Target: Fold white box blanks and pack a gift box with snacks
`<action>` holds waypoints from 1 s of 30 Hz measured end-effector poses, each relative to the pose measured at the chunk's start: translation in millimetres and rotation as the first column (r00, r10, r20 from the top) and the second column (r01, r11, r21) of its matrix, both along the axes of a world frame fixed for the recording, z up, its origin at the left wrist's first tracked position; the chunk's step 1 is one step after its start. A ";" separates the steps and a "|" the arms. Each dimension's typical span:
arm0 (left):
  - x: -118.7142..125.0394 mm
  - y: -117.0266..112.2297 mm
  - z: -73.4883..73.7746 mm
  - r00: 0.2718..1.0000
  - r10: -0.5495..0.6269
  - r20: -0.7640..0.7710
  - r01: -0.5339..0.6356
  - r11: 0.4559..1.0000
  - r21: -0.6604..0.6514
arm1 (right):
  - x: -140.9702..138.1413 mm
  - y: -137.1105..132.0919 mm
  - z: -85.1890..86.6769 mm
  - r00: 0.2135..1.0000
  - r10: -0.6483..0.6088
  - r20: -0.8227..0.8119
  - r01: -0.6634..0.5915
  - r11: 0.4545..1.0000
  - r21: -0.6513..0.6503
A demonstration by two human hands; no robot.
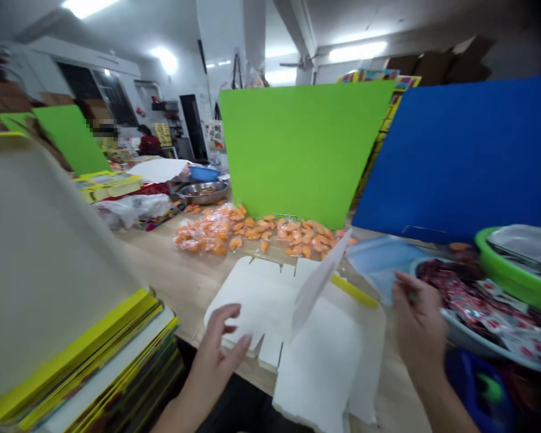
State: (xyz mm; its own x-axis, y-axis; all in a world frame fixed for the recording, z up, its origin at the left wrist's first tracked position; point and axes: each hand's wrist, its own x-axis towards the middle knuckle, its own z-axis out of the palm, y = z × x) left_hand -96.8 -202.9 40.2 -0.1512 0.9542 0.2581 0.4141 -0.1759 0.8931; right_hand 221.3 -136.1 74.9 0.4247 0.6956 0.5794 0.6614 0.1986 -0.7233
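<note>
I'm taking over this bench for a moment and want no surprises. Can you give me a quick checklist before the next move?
1. Left hand on the white card: resting at its near edge: ok.
2. Card flap: standing up, tilted; whether its crease is sharp: cannot tell.
3. Right hand: the fingers are blurred, so whether they hold something: cannot tell.
4. Orange packets: contact with the card's far edge: cannot tell.
5. Basin of sachets: apart from the card: ok.
6. Stack of yellow-edged boards: apart from the left hand: ok.
</note>
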 end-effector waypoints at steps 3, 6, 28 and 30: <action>28.8 13.6 -27.1 0.965 -0.260 -0.020 0.248 0.942 -0.228 | 44.2 32.1 -49.1 0.976 -0.002 0.217 0.061 0.962 -0.266; 44.4 21.4 -51.8 0.941 -0.336 -0.038 0.316 0.912 -0.263 | 61.6 45.6 -76.8 0.944 0.097 0.314 0.096 0.833 -0.545; 69.0 -12.2 -7.7 0.706 -0.429 0.563 0.708 0.453 -0.542 | 87.4 -45.0 -57.7 0.961 0.138 0.241 0.153 0.460 -0.875; 87.1 1.0 -18.4 0.702 -0.187 0.688 0.652 0.558 -0.514 | 58.7 -56.4 -55.3 0.967 0.143 0.210 0.127 0.443 -0.887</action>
